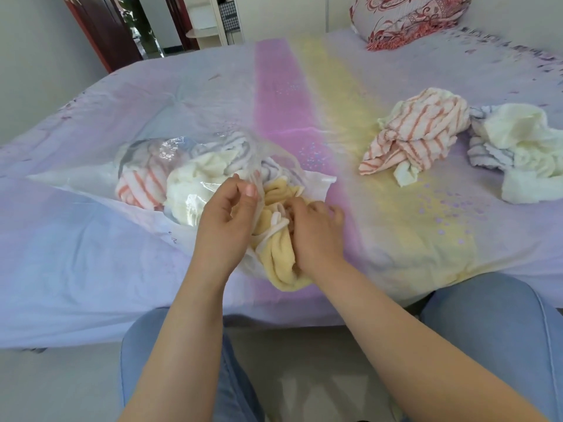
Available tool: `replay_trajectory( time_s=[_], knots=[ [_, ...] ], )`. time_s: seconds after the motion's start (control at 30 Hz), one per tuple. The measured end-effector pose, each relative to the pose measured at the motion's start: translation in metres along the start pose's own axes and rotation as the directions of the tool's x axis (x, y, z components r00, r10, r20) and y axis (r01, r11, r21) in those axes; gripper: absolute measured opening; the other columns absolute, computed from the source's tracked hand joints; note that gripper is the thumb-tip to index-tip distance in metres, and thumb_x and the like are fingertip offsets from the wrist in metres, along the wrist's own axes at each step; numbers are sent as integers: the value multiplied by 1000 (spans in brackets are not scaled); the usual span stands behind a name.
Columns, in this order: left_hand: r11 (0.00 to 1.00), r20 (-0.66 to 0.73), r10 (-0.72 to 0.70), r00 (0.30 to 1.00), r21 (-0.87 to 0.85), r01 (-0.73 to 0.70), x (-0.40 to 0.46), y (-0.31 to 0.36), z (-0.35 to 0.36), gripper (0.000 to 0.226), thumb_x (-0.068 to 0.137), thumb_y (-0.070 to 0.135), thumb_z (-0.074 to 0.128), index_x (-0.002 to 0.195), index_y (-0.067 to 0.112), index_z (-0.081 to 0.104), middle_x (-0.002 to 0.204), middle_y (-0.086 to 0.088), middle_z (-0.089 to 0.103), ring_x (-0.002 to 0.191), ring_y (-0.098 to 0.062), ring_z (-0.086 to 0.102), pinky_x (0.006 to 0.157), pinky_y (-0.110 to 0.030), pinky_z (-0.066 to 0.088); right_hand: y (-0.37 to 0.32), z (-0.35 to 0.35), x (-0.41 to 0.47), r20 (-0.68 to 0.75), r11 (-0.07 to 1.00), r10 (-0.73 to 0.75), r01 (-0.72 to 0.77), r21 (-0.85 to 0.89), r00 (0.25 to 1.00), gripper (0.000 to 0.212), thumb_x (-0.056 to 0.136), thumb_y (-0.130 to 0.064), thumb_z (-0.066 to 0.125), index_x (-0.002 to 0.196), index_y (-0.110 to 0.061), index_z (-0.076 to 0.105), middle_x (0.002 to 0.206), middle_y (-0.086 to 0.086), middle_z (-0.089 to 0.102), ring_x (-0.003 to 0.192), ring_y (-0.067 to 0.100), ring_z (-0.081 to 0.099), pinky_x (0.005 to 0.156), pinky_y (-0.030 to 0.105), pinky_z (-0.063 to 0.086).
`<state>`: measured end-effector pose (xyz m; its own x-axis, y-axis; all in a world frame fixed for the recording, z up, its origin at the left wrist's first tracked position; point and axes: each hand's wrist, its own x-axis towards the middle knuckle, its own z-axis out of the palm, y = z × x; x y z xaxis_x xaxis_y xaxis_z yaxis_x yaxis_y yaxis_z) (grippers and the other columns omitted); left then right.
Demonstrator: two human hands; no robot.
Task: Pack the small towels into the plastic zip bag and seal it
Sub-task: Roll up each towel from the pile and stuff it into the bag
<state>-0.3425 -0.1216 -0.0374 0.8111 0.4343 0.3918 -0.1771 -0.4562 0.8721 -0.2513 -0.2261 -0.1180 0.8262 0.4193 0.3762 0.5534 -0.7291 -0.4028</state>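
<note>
Head view looks down on a bed point(91, 239) with a pastel sheet. At its near edge lies the bag point(182, 166), clear plastic, mouth toward the person, with striped and cream towels already inside. The left hand point(227, 214) pinches the mouth's edge and holds it up. The right hand point(313, 229) grasps the yellow towel point(277, 257), which lies half in the mouth, half on the sheet. Well apart on the right lie a striped towel point(417, 132) and a cream towel point(524, 147), touching. A pillow point(408, 19) sits far behind.
</note>
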Motion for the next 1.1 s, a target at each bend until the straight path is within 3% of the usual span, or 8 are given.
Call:
replay_trajectory(
  time_s=[0.13, 0.37, 0.53, 0.63, 0.77, 0.9, 1.0, 1.1],
  knots=[
    [974, 0, 40, 999, 221, -39, -8, -6, 7, 10, 97, 35, 51, 88, 31, 54, 100, 14, 64, 117, 15, 46, 96, -21, 42, 13, -3, -8, 244, 906, 235, -303, 295, 941, 39, 92, -43, 43, 129, -31, 40, 145, 4, 28, 125, 28, 41, 102, 41, 36],
    [791, -238, 411, 880, 574, -214, -53, -45, -3, 49, 79, 33, 76, 116, 16, 48, 143, -7, 45, 137, -26, 36, 109, -41, 32, 10, -27, -11, 459, 919, 34, -209, 335, 888, 52, 90, -60, 40, 134, -41, 21, 110, -8, 58, 92, 21, 60, 82, 41, 50],
    [969, -549, -109, 829, 127, 212, -91, -52, 23, 48, 73, 52, 72, 98, 30, 37, 103, 22, 39, 98, -16, 47, 87, -39, 46, 23, -39, -19, 686, 203, -236, -656, 727, 688, 43, 96, -46, 46, 134, -28, 49, 124, 3, 65, 107, 23, 66, 79, 41, 58],
    [885, -392, -18, 920, 421, 197, -98, -55, 23, 32, 87, 48, 51, 68, 29, 34, 65, 12, 43, 65, -19, 44, 65, -45, 44, 35, -41, -27, 636, -44, -438, -722, 691, 635, 58, 84, -53, 58, 130, -17, 53, 128, 10, 59, 102, 24, 62, 68, 32, 56],
    [765, -239, 194, 952, 644, 6, -94, -55, 10, 26, 84, 24, 43, 62, 20, 29, 51, 0, 36, 52, -27, 36, 48, -36, 33, 26, -43, -27, 629, 321, -461, -543, 776, 626, 39, 80, -29, 72, 116, -31, 60, 96, 3, 61, 72, 11, 54, 53, 25, 44],
    [731, -238, 247, 939, 682, -19, -95, -54, -3, 22, 84, 22, 45, 66, 20, 33, 57, -6, 46, 55, -30, 44, 46, -37, 32, -20, -32, -12, 511, 647, -325, -206, 734, 796, 17, 80, -17, 64, 92, -26, 58, 69, -19, 58, 61, 1, 53, 53, 19, 42],
    [734, -380, 268, 885, 676, 68, -96, -54, -19, 31, 92, 25, 44, 66, 21, 28, 57, -1, 40, 56, -24, 40, 47, -36, 30, -45, -17, 2, 398, 815, -306, 22, 579, 865, 8, 81, -34, 55, 88, -37, 52, 88, -15, 59, 88, 12, 60, 74, 27, 49],
    [882, -626, 90, 774, 412, 231, -100, -58, -46, 36, 93, 32, 42, 61, 26, 25, 56, 7, 32, 55, -12, 31, 50, -31, 26, -64, -6, 8, 409, 881, -182, -37, 471, 894, 15, 77, -55, 43, 76, -40, 44, 80, -14, 56, 80, 13, 60, 67, 32, 46]
  ],
)
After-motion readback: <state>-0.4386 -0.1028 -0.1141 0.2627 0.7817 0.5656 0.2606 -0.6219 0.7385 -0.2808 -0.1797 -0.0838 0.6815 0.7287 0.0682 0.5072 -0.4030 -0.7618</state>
